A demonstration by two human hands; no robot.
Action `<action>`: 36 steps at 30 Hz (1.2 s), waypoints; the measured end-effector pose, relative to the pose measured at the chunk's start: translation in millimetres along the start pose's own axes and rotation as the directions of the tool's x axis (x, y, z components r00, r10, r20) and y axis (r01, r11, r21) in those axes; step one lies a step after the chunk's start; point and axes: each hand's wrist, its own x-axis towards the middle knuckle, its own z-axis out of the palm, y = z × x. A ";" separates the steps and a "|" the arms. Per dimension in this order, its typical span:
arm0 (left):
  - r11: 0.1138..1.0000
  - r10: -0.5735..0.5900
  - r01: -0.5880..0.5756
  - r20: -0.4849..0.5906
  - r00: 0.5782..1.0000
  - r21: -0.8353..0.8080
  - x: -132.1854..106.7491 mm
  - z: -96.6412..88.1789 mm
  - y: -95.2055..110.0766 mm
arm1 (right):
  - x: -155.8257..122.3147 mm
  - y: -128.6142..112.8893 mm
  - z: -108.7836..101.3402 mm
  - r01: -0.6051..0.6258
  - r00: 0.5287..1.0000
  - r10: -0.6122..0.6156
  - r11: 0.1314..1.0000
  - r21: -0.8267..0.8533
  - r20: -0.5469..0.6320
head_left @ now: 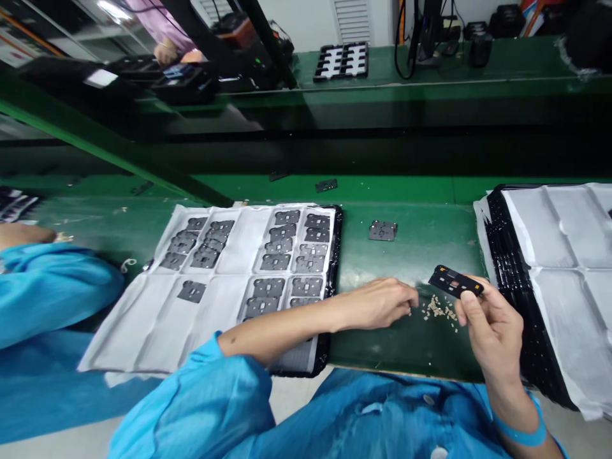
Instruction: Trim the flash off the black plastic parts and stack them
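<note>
My right hand (495,325) holds a thin black rectangular plate (456,282) by its right end, thumb on top. The plate is tilted and carries small yellow and pale spots and a little opening. My left hand (382,303) is low over the green bench (373,347), fingertips pressed together; whatever they pinch is too small to make out. Beside those fingertips lies a loose heap of tiny beige pieces (437,308), partly under the plate. Farther back, a single dark grey plate (383,230) rests flat on the bench.
To the left, a white-lined compartment tray (229,312) carries many dark plates (192,291). Black trays with white liners (567,236) are stacked at right. A green post (143,166) slants across the left. A co-worker's blue sleeve (52,287) is at far left; another person's hand (166,52) shows behind.
</note>
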 end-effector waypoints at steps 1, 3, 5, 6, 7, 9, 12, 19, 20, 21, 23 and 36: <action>0.999 -0.005 0.005 -0.002 1.000 0.033 -2.0 -3.7 -2.7 | 0.4 0.5 -0.4 -0.011 1.000 0.011 1.000 0.010 -0.002; 0.999 0.033 -0.032 -0.067 0.997 0.014 -4.2 -9.8 -4.8 | 0.4 1.0 0.1 -0.025 1.000 0.025 0.999 0.036 0.005; 0.991 0.106 -0.122 -0.208 0.972 -0.063 -3.4 -13.3 -2.2 | -0.2 0.7 1.7 -0.031 0.999 0.031 0.997 0.066 0.008; 0.981 0.119 -0.158 -0.296 0.948 -0.110 -1.9 -13.9 0.5 | -0.4 0.3 2.6 -0.032 0.999 0.032 0.997 0.076 0.005; 0.969 0.111 -0.184 -0.380 0.918 -0.162 0.3 -13.8 3.9 | -0.6 -0.1 3.5 -0.031 1.000 0.031 0.996 0.080 0.005; 0.938 0.057 -0.214 -0.492 0.869 -0.271 5.9 -12.1 10.9 | -0.5 -1.2 5.2 -0.023 1.000 0.023 0.997 0.075 0.004; 0.887 -0.003 -0.236 -0.515 0.857 -0.397 15.0 -8.4 18.6 | 0.0 -3.5 7.9 0.002 1.000 -0.002 0.999 0.054 -0.005; 0.789 -0.172 -0.174 -0.484 0.858 -0.589 28.4 -0.7 17.8 | -1.7 -7.0 15.4 0.055 0.998 -0.055 0.998 -0.017 -0.016; 0.779 -0.193 -0.164 -0.481 0.855 -0.605 29.1 0.4 17.5 | -1.9 -6.7 16.1 0.065 0.998 -0.065 0.998 -0.026 -0.013; 0.769 -0.211 -0.157 -0.478 0.853 -0.620 29.5 1.4 17.3 | -1.9 -6.4 16.5 0.074 0.997 -0.074 0.997 -0.036 -0.010; 0.746 -0.234 -0.155 -0.474 0.849 -0.647 29.6 3.1 17.2 | -1.6 -5.7 16.7 0.081 0.997 -0.082 0.995 -0.056 -0.003; 0.688 -0.175 -0.219 -0.450 0.876 -0.692 26.5 7.6 17.1 | -1.0 -4.7 16.6 0.017 1.000 -0.017 1.000 -0.025 -0.009</action>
